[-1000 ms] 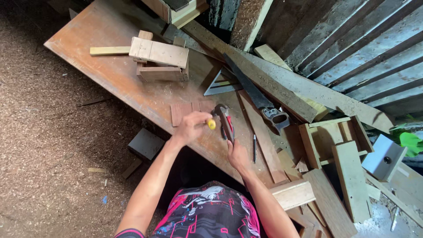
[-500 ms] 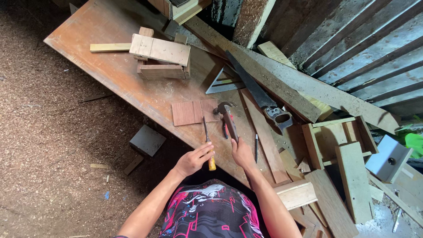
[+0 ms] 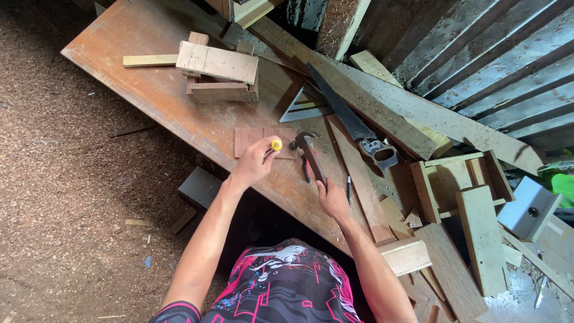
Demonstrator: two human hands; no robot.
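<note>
My left hand [image 3: 254,162] grips a tool with a yellow handle end [image 3: 276,145], held upright over a small flat reddish wood piece [image 3: 250,139] on the brown workbench [image 3: 149,90]. My right hand [image 3: 332,200] holds the wooden handle of a claw hammer [image 3: 307,151], whose dark head hangs just right of the yellow handle. The tool's tip is hidden under my hand.
A handsaw [image 3: 353,122] and a metal triangle square [image 3: 306,106] lie behind the hammer. A stack of wood blocks [image 3: 220,75] sits at the bench's far side. A pencil [image 3: 349,188], wooden frames [image 3: 460,179] and offcuts crowd the right. Sawdust covers the floor at left.
My left hand has lifted from the bench's near edge back up over the small wood piece, with the yellow-handled tool upright. The hammer head has swung close to it.
</note>
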